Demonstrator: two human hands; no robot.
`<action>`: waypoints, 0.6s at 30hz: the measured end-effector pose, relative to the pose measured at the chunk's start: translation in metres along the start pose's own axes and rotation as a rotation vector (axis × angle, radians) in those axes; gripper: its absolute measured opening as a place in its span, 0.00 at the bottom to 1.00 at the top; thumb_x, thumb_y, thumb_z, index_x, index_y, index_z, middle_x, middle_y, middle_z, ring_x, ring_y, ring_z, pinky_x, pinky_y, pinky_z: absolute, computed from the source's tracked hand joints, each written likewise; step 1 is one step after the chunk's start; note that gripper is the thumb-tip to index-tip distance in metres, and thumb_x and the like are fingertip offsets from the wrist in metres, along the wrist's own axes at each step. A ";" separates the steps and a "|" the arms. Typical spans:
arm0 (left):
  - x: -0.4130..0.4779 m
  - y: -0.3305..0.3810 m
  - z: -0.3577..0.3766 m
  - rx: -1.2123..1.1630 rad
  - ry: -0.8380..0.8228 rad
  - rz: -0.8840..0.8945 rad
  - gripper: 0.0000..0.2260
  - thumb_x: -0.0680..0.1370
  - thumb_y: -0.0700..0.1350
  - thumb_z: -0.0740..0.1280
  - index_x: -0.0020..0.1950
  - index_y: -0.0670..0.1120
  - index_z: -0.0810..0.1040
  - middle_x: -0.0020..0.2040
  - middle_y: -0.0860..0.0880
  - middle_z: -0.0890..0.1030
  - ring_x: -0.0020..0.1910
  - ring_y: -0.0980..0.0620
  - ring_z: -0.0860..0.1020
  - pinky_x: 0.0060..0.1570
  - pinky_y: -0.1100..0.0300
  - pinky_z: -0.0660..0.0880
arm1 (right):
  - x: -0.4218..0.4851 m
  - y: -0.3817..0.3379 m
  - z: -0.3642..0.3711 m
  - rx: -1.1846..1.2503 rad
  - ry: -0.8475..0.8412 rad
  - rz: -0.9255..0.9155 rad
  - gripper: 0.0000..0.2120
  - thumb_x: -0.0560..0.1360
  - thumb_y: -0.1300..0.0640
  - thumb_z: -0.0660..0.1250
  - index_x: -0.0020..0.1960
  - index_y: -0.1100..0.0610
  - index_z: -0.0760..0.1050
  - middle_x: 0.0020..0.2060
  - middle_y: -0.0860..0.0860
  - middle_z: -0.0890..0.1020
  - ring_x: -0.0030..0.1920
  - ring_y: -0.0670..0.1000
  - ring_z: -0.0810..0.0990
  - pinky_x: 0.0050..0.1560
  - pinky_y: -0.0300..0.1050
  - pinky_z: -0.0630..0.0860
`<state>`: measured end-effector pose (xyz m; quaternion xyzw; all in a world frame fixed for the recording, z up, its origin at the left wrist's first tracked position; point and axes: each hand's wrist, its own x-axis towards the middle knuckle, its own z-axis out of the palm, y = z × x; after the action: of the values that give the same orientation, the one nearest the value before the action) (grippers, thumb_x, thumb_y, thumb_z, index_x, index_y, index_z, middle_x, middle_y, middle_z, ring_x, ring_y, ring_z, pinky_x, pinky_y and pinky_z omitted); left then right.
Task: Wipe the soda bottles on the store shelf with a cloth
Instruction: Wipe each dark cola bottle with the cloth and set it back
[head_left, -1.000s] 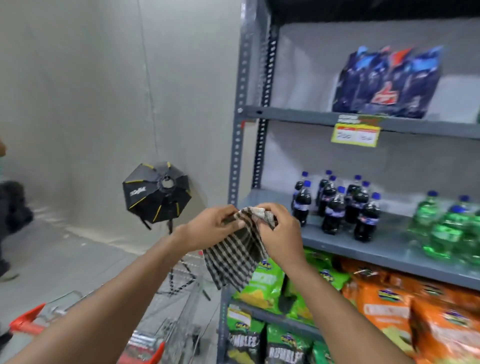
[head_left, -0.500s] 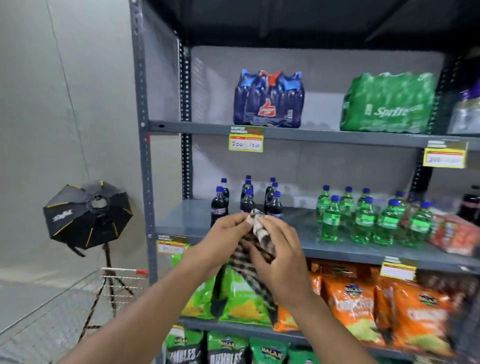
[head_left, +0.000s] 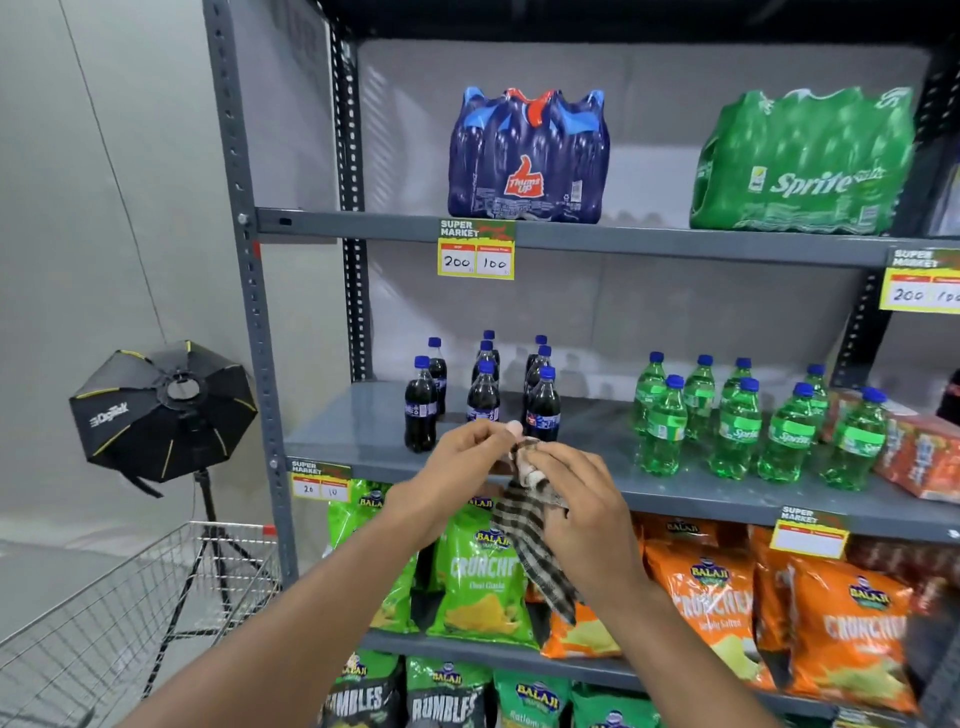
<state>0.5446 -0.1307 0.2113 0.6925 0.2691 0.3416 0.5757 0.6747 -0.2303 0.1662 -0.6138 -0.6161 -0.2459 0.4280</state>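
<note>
A dark checked cloth (head_left: 530, 535) hangs between my hands in front of the middle shelf (head_left: 727, 496). My right hand (head_left: 582, 512) is wrapped around its upper part. My left hand (head_left: 457, 467) pinches the cloth's top edge with fingertips. Just behind my hands, several dark cola bottles (head_left: 480, 395) with blue caps stand on the grey shelf in short rows. Farther right on the same shelf stand several green Sprite bottles (head_left: 737, 421). Neither hand touches a bottle.
Shrink-wrapped packs of cola (head_left: 527, 156) and Sprite (head_left: 802, 161) sit on the upper shelf. Green and orange chip bags (head_left: 480, 577) fill the lower shelves. A wire shopping cart (head_left: 130, 613) stands lower left, with a black softbox light (head_left: 163, 410) on a tripod behind it.
My view has swung right and closer to the shelf, so the bottles now sit straight ahead. Both hands stayed on the cloth, bunching it tighter in my right hand.
</note>
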 end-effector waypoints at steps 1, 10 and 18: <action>0.011 -0.004 -0.007 -0.005 0.028 0.003 0.13 0.80 0.54 0.67 0.55 0.45 0.82 0.53 0.45 0.84 0.51 0.51 0.82 0.50 0.52 0.81 | 0.003 0.003 0.005 -0.003 -0.009 0.004 0.35 0.58 0.82 0.67 0.62 0.61 0.80 0.57 0.52 0.81 0.59 0.50 0.74 0.67 0.29 0.64; 0.119 -0.018 -0.069 0.141 0.080 0.176 0.13 0.83 0.49 0.62 0.67 0.49 0.76 0.57 0.57 0.79 0.55 0.62 0.76 0.55 0.67 0.71 | 0.032 0.024 0.065 -0.008 -0.038 0.065 0.37 0.57 0.83 0.65 0.61 0.58 0.80 0.58 0.47 0.81 0.60 0.47 0.75 0.66 0.29 0.67; 0.206 -0.007 -0.074 0.307 -0.174 0.173 0.21 0.85 0.48 0.59 0.78 0.47 0.64 0.76 0.51 0.69 0.73 0.53 0.68 0.64 0.62 0.64 | 0.046 0.040 0.088 0.064 0.067 0.197 0.36 0.60 0.82 0.66 0.62 0.55 0.81 0.58 0.43 0.81 0.61 0.44 0.77 0.67 0.32 0.68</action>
<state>0.6153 0.0741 0.2455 0.8197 0.2068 0.2836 0.4527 0.6990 -0.1278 0.1504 -0.6488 -0.5458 -0.2033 0.4897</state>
